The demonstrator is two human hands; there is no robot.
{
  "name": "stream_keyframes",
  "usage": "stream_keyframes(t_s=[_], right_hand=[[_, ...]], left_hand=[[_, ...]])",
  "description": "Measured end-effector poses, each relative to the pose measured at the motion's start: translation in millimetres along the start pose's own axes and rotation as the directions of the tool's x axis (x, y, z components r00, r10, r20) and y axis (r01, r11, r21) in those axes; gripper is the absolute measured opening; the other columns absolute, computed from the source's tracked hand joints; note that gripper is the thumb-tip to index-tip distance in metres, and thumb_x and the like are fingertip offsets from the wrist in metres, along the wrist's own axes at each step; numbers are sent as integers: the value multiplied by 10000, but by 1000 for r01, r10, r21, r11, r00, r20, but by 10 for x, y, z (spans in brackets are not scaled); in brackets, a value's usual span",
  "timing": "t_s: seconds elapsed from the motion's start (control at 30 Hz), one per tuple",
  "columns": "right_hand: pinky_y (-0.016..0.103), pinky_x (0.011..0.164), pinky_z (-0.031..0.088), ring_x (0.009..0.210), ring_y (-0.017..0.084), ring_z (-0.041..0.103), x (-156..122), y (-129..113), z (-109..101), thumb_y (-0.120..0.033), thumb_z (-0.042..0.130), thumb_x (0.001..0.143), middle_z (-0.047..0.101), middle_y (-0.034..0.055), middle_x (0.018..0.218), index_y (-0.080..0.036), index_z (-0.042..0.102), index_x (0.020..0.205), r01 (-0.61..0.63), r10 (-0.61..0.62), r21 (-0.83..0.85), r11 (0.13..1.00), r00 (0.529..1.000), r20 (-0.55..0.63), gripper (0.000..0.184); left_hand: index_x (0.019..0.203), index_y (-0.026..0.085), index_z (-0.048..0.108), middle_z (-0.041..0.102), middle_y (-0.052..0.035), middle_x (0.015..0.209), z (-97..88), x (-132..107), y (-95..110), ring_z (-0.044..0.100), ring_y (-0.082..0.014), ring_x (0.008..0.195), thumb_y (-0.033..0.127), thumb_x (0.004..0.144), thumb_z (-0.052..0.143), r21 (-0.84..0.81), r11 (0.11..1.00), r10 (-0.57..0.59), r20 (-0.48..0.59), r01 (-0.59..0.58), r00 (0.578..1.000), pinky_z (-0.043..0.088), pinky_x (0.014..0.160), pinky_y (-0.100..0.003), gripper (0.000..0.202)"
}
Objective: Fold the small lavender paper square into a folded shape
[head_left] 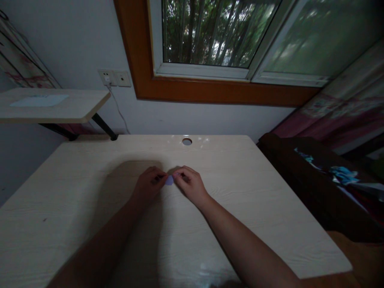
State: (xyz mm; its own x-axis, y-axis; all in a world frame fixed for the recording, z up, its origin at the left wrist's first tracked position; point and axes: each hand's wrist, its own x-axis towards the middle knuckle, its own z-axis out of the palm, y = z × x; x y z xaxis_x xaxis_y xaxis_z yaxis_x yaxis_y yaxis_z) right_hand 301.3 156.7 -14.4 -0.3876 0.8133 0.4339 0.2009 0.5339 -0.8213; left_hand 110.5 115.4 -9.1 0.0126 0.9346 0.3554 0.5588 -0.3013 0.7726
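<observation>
A small purple piece [169,181] sits below and left of the frame's centre, over the table [240,192], its visible part pointing toward the bottom edge; its long axis is unclear. The left hand [149,183] and right hand [192,183] pinch it from either side, forearms [240,234] slanting up from below

Beyond the fingers [185,172], a round cable hole [187,141] pierces the wood-grain desktop [255,216]; farther beyond them stands a sliding window [207,36] in a brown wooden frame [192,91]; to their far left, a raised desk shelf [85,100] and double wall sockets [121,79]; to their far right, a floral curtain [339,108]
</observation>
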Motion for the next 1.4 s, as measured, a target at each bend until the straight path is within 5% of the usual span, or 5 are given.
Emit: stream_keyframes(t_s=[0.57, 0.7, 0.87, 1.13, 1.4], right_hand=[[275, 703, 482, 711, 152, 579, 82, 213, -76, -365, 617, 854, 627, 4, 754, -192, 641, 821, -200, 347, 389, 899, 867, -357, 177], [284, 724, 488, 752, 165, 606, 37, 145, -37, -375, 634, 868, 665, 19, 790, -197, 684, 859, -193, 261, 275, 942, 936, -236, 185], [291, 722, 492, 769, 168, 622, 10, 2, -29, -318, 609, 904, 667, 27, 803, -222, 700, 840, -59, 67, 74, 996, 991, -114, 147], [366, 842, 506, 906, 198, 636, 3, -53, 1, -215, 610, 888, 701, 44, 924, -264, 685, 926, 204, -207, -137, 969, 978, -3, 98], [367, 838, 493, 905, 200, 620, 2, -49, 16, -205, 612, 900, 700, 48, 927, -256, 678, 946, 228, -225, -213, 950, 974, 39, 95]], left_hand=[[827, 193, 660, 672, -14, 824, -45, 32, -154, 639, -163, 784, 349, 845, 623, -112, 965, -256, -173, 239, 951, 534, 730, -286, 162], [938, 201, 661, 654, -28, 931, -20, 20, -126, 637, -156, 843, 356, 862, 637, -138, 977, -183, -172, 160, 968, 535, 731, -269, 175], [880, 216, 697, 653, -38, 877, 3, 14, -85, 631, -162, 817, 338, 877, 645, -72, 997, 12, 25, -10, 1000, 522, 740, -283, 133], [834, 211, 688, 662, -55, 841, 36, -17, -50, 606, -194, 856, 268, 897, 613, 156, 973, 169, 19, -170, 985, 503, 813, -333, 113], [883, 212, 680, 661, -60, 856, 47, -33, -60, 585, -198, 852, 268, 929, 576, 285, 921, 273, 10, -264, 962, 495, 817, -349, 126]])
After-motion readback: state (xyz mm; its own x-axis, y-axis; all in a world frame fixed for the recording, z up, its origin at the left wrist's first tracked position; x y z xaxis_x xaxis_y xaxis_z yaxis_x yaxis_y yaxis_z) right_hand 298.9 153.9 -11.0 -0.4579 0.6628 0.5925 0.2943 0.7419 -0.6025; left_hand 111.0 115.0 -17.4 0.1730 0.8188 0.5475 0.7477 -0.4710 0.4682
